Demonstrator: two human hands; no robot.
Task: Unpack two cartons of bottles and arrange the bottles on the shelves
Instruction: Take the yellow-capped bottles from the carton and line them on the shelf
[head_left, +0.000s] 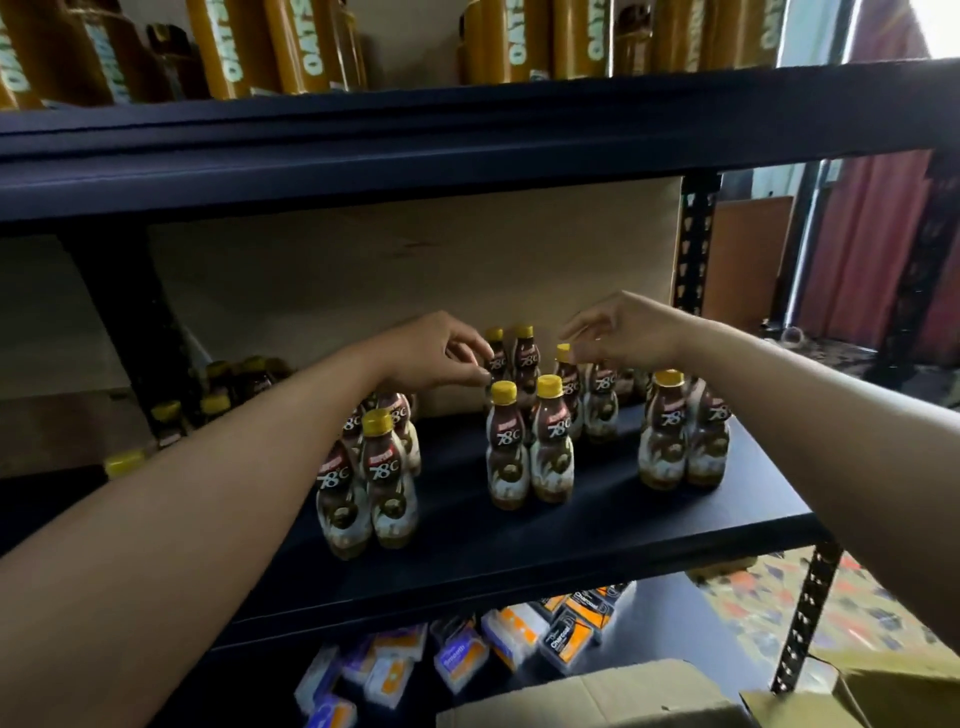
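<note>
Standing on the shelf (623, 519): yellow-capped bottles (553, 441) (carton (597, 696) open below).

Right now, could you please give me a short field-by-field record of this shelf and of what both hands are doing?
middle shelf: dark board; yellow-capped bottles stand upright in small clusters
left hand: fingertips at the neck of a back-row bottle; grip unclear
right hand: curled over a rear bottle; grip unclear
upper shelf: brown-and-yellow packs
below: small boxes
carton: open, lower right
</note>
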